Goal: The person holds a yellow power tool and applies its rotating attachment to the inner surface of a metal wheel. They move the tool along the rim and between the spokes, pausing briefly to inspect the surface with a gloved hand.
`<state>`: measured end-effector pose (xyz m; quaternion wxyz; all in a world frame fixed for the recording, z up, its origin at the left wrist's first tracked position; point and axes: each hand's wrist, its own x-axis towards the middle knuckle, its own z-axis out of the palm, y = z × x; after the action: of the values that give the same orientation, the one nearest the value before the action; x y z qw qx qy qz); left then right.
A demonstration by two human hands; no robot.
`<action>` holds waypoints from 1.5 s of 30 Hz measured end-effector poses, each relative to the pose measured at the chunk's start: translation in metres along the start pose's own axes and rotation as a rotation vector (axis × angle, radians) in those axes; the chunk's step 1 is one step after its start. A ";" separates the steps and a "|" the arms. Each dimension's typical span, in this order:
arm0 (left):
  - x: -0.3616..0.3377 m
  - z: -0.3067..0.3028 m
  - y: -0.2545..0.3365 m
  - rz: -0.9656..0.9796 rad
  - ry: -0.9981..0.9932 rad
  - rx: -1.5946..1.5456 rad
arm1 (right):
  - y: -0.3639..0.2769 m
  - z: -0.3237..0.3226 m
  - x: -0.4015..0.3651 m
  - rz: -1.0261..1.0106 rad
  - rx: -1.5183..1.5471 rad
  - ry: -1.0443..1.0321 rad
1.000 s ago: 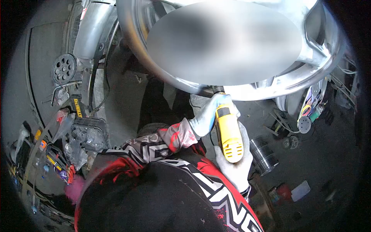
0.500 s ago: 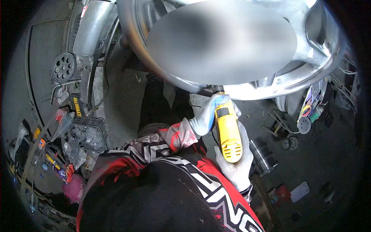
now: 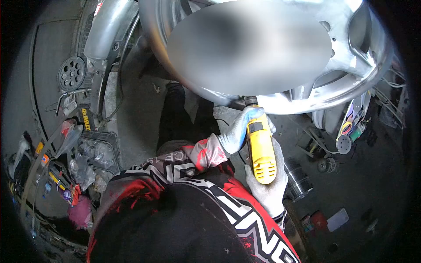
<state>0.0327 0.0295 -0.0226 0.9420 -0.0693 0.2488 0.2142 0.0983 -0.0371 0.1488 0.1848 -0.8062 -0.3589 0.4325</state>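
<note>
A yellow power drill (image 3: 262, 151) points away from me at the lower rim of a large shiny metal wheel (image 3: 342, 94). My left hand (image 3: 239, 131), in a white and blue glove, wraps round the drill's front just behind the dark chuck (image 3: 251, 101). Under and beside the drill's rear is my right hand (image 3: 274, 186), also gloved, with its grip partly hidden by the tool body. The chuck's far end meets a blurred oval that covers much of the wheel, so the tip and its contact cannot be made out.
A grey metal bumper-like part (image 3: 107, 37) and a perforated disc (image 3: 72, 73) lie at left. Below them are an open tool case (image 3: 98, 144) and plastic bags. To the right stand a shiny metal canister (image 3: 298, 179) and a rack of sanding discs (image 3: 353, 116).
The drill and both hands have shifted very slightly right in view, and the wheel also appears a little further right. Both hands keep their hold.
</note>
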 end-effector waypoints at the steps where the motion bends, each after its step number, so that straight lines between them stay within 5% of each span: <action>1: 0.001 0.002 -0.001 -0.009 0.027 0.011 | -0.001 0.000 0.000 0.047 0.003 -0.001; 3: -0.004 -0.004 0.003 0.010 -0.029 -0.019 | 0.009 0.004 -0.004 -0.080 -0.108 0.025; 15: -0.003 -0.004 0.000 0.046 -0.108 -0.007 | 0.003 -0.002 -0.008 -0.022 -0.162 0.009; 19: -0.003 -0.010 -0.003 0.054 -0.111 -0.009 | 0.015 0.002 -0.005 -0.160 -0.133 0.051; 23: 0.001 0.005 -0.006 0.008 -0.010 0.024 | 0.014 0.001 -0.008 -0.090 -0.198 0.110; 29: -0.015 -0.003 0.002 0.152 -0.053 0.121 | 0.022 0.002 -0.006 -0.235 -0.215 0.055; 41: 0.061 0.020 -0.060 -0.070 -0.202 0.070 | 0.043 -0.023 -0.016 -0.020 -0.177 0.289; 45: 0.048 -0.002 -0.051 -0.045 -0.263 0.020 | 0.057 -0.007 -0.016 -0.158 -0.213 0.304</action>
<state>0.0917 0.0010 -0.0474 0.9718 -0.0367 0.1237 0.1976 0.1225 -0.0879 0.1273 0.1839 -0.8465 -0.4328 0.2496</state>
